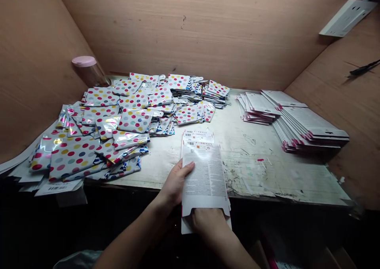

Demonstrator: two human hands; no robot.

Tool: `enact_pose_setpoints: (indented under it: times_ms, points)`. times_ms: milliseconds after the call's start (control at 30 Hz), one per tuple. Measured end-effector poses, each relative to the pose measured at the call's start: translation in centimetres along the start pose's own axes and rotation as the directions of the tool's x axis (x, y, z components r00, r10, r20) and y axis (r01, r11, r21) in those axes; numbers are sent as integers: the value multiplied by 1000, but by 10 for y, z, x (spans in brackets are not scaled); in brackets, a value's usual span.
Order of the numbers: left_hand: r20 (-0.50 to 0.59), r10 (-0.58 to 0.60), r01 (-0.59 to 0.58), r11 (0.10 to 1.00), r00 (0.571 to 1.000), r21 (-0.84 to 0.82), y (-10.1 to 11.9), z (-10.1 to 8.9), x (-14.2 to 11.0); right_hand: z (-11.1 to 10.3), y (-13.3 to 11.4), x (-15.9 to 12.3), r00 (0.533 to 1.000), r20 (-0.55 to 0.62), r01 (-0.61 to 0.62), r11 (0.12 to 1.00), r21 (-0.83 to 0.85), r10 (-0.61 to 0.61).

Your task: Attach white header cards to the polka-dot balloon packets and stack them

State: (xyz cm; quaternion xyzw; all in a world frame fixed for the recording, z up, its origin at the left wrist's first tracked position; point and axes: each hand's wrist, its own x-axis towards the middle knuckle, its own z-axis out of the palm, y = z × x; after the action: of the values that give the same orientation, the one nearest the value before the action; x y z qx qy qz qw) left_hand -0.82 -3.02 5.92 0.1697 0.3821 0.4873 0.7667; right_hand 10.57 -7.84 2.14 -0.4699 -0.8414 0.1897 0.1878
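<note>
My left hand [177, 182] grips the left edge of a flat white printed carton [203, 174], its thumb lying on the front face. Fine text fills the carton's face, and its near end gapes. At least one more carton [197, 134] sits beneath, its end with a barcode sticking out at the top. My right hand [209, 219] reaches through the near opening of the upper carton; its fingers are hidden inside, so what they hold does not show. Left of the cartons lie many polka-dot foil packets [135, 120] in loose piles.
Stacks of white cartons with pink edges [311, 122] lie at the right of the worktable [237, 150]. A jar with a pink lid [89, 71] leans at the back left. Wooden panels [208, 31] enclose three sides. A power socket [346, 18] hangs at the upper right.
</note>
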Motion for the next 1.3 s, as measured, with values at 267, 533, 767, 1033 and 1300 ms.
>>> enact_pose_setpoints:
  times_ms: [267,533,767,1033,1300]
  points:
    - [-47,263,-249,947,964,202,14,-3,22,-25,-16,-14,1000,-21,5,1000,22,-5]
    - [89,721,-534,417,687,735,13,-25,52,-45,60,-3,898,-385,-109,956,271,211]
    - [605,172,-613,-9,778,790,2,-65,11,-21,72,0,934,-327,-86,978,188,145]
    - [595,28,-569,-257,803,781,-7,-75,5,-3,62,-4,908,-376,-145,982,124,182]
    - [618,-7,-533,-514,786,672,-9,-76,3,-1,65,-2,932,-318,-159,984,76,175]
